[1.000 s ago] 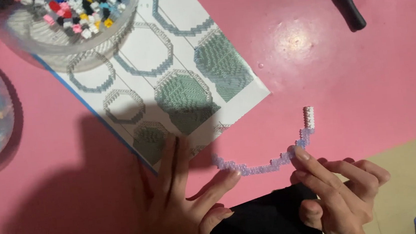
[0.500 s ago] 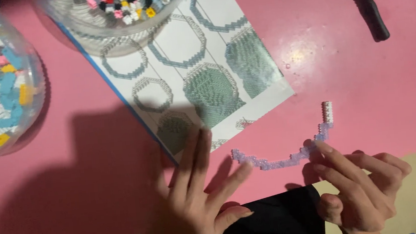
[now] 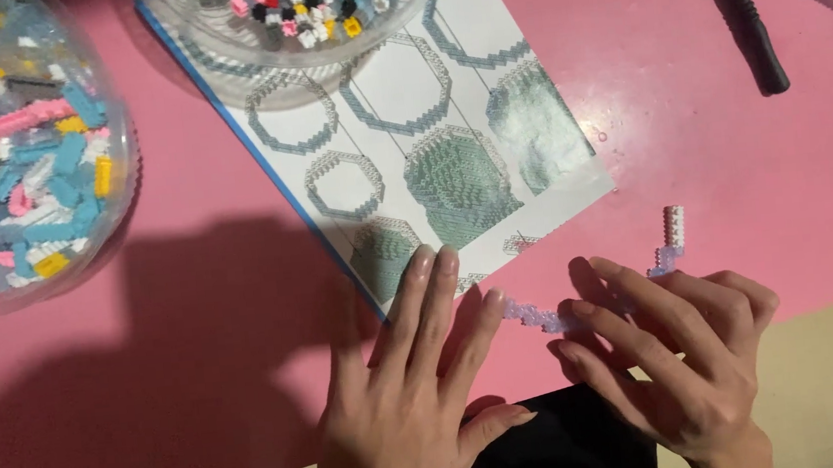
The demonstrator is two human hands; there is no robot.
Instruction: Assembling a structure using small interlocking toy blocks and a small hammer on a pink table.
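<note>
Head view, looking down on a glossy pink tabletop [image 3: 193, 314]. My left hand [image 3: 406, 405] lies flat and released, fingers spread, two fingertips resting on the lower edge of the white instruction sheet printed with grey-green octagon diagrams [image 3: 430, 153]. My right hand [image 3: 683, 351] is also unclenched, fingers extended and pressing down on a curved strip of pale lilac small building bricks [image 3: 544, 315]. Strip lies on the table between both hands, just below the sheet; its far end turns upward and ends in a white-and-pink piece. Clear round plastic tub of mixed pastel bricks [image 3: 12, 149] at left. Second clear tub [image 3: 307, 18] overlaps the sheet's top. Black pen-like tool [image 3: 747, 19] top right.
</note>
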